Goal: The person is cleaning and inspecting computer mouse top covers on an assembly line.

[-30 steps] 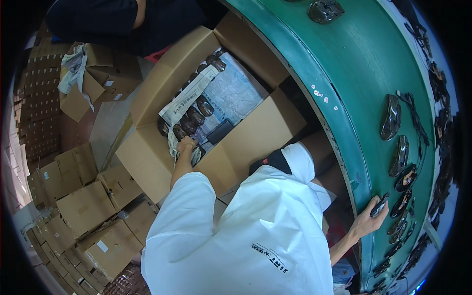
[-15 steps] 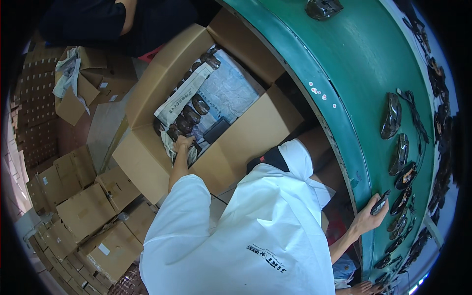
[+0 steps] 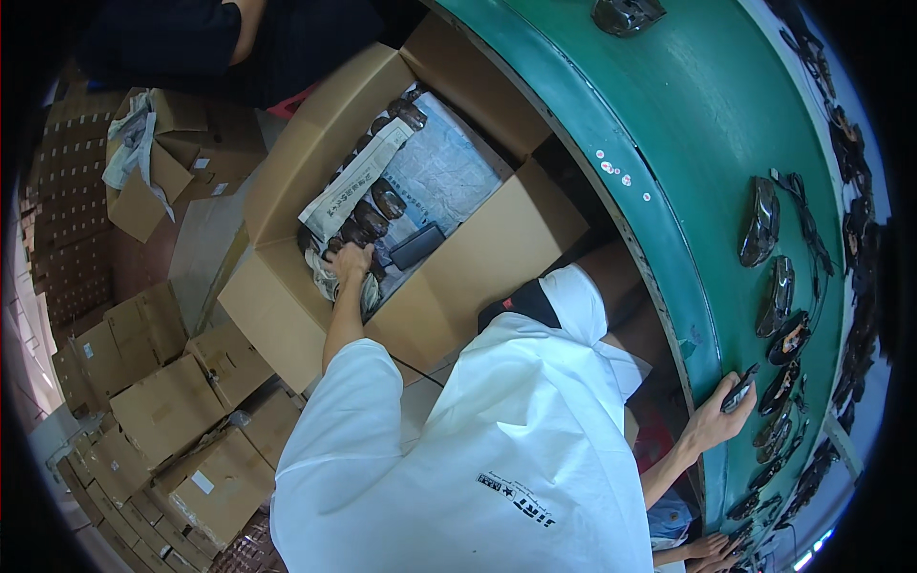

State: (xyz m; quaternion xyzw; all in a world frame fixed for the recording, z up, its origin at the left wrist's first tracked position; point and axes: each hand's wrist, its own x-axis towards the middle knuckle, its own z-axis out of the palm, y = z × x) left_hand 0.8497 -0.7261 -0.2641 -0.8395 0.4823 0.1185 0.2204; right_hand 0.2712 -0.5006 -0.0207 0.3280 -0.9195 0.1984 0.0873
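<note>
My left hand (image 3: 351,260) reaches down into an open cardboard carton (image 3: 497,239). Its fingers curl at the near end of a row of glossy dark-brown moulded parts (image 3: 371,220); what they grip is hidden. Crumpled pale wrapping (image 3: 320,277) lies beside this hand, and a black rectangular object (image 3: 417,246) rests just right of it. Printed paper sheets (image 3: 355,183) cover part of the row. Over the edge of the green bench, my right hand (image 3: 718,420) is closed around a small dark glossy piece (image 3: 738,390) with a narrow pointed end.
Along the green bench (image 3: 611,105) lie dark glossy shells (image 3: 759,224), cords (image 3: 812,229) and several smaller dark parts. Another person's hands (image 3: 709,549) are at the bench's near end. Stacked cartons (image 3: 167,401) fill the left, and a person in dark clothes is at top left.
My left hand has shifted slightly farther into the carton along the row of brown parts. The black rectangular object has tilted and moved a little. My right hand stays nearly still.
</note>
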